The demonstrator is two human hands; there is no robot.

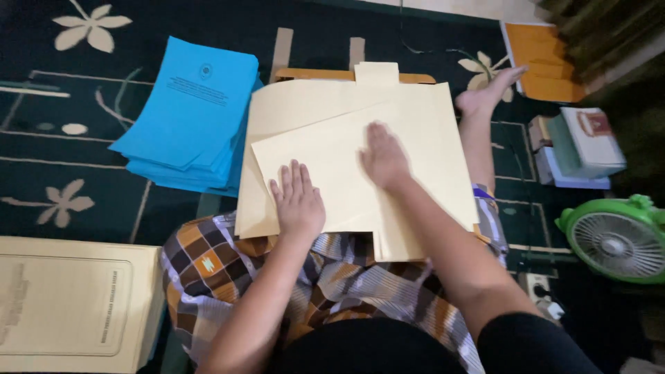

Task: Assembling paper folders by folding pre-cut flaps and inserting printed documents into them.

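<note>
Two bare hands, head view. Left hand (pixel 298 201): palm down, fingers together and flat, pressing the near left part of the cream manila folder sheet (pixel 332 176) on the lap. Right hand (pixel 383 158): palm down, fingers extended and close, flat on the same sheet nearer its middle; neither hand grips anything. Beneath it, a larger cream folder (pixel 415 111) over a checked sarong (pixel 228 260). Beyond the left fingertips, a stack of blue folders (pixel 190 114) on the dark patterned carpet (pixel 62 159). Right of the right fingers, a bare foot (pixel 488 90); farther right, a green fan (pixel 616 239). Near left, a cream box (pixel 69 305).
</note>
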